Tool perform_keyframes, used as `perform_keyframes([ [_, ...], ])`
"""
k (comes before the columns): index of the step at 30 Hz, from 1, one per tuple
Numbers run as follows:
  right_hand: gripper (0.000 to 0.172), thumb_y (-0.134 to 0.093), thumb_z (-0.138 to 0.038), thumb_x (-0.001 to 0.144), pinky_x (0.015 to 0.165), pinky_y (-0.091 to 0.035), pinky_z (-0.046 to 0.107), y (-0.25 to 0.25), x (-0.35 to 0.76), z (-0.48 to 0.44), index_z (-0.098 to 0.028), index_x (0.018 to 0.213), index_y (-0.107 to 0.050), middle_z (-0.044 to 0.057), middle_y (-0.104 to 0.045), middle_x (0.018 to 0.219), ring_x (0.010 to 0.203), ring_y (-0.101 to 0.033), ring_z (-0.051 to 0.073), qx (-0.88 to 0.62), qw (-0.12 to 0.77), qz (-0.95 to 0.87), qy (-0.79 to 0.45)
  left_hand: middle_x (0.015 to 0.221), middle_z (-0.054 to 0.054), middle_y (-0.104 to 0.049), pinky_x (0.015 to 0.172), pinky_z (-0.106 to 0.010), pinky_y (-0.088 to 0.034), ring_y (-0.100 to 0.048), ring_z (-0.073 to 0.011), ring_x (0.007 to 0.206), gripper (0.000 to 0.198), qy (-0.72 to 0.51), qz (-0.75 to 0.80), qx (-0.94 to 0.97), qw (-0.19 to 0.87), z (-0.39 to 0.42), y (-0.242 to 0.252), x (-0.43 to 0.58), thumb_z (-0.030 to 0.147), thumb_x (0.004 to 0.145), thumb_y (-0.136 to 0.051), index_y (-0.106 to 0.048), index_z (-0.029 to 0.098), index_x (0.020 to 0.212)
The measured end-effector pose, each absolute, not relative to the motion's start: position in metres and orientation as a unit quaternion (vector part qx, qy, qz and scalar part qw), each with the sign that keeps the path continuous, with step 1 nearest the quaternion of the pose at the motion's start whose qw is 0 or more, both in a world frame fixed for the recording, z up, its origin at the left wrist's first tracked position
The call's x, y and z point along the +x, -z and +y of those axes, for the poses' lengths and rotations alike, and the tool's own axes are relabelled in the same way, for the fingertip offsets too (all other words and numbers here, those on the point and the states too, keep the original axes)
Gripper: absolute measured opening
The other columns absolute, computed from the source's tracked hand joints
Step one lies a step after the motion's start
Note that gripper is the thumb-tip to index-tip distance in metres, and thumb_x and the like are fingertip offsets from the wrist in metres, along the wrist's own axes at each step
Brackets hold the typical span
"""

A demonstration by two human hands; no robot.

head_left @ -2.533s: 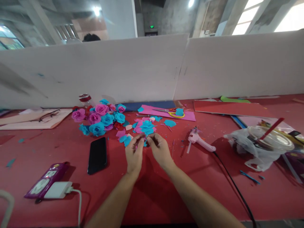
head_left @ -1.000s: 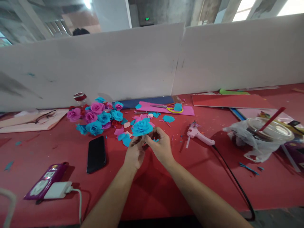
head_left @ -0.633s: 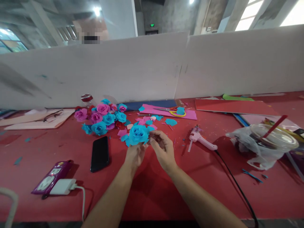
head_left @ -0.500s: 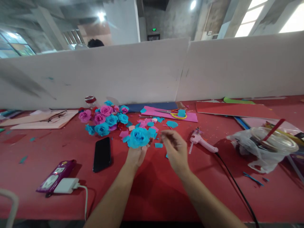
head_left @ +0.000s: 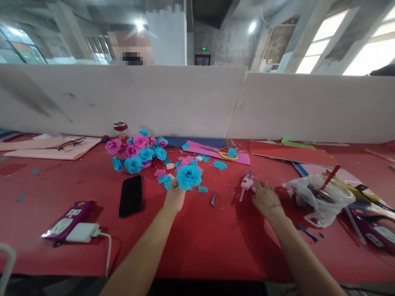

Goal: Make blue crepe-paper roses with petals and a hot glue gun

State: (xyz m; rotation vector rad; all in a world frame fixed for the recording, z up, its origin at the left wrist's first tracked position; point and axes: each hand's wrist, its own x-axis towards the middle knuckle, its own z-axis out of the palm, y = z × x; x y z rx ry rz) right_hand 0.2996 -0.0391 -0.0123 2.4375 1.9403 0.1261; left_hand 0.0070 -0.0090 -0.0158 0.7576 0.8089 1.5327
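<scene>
Atop the left hand (head_left: 174, 197), clamped in its grip, sits the blue rose (head_left: 189, 176); right hand (head_left: 265, 200) covers glue gun (head_left: 247, 181), grip unclear.

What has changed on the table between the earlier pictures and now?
The right hand let go of the blue flower and moved right to the glue gun, covering its handle; whether its grip has closed is unclear. The left hand now holds the blue flower alone. The phone, flower pile and scissors lie as before.
</scene>
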Motion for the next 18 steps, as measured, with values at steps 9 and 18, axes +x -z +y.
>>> perform_keyframes([
  [9, 0.026, -0.051, -0.033, 0.080, 0.061, -0.046, 0.031, 0.001, 0.290, -0.038, -0.013, 0.084, -0.066, 0.011, -0.066, 0.073, 0.069, -0.061, 0.023, 0.743, -0.316, 0.590, 0.015, 0.059, 0.001, -0.062, 0.047, -0.019, -0.039, -0.052, -0.0060, 0.046, 0.031, -0.629, 0.410, 0.299, 0.589, -0.012, 0.006, 0.004, 0.035, 0.060, -0.078, -0.069, 0.013, 0.079],
  [18, 0.018, -0.057, -0.035, 0.078, 0.059, -0.049, 0.028, 0.000, 0.208, -0.055, -0.019, 0.081, -0.063, 0.004, -0.066, 0.073, 0.062, -0.059, 0.016, 0.456, -0.529, 0.641, 0.317, 0.064, -0.002, -0.068, 0.055, -0.024, -0.045, -0.059, -0.0110, 0.049, 0.025, -0.595, 0.491, 0.385, 0.507, -0.015, 0.005, 0.010, 0.039, 0.068, -0.072, -0.070, 0.015, 0.074],
])
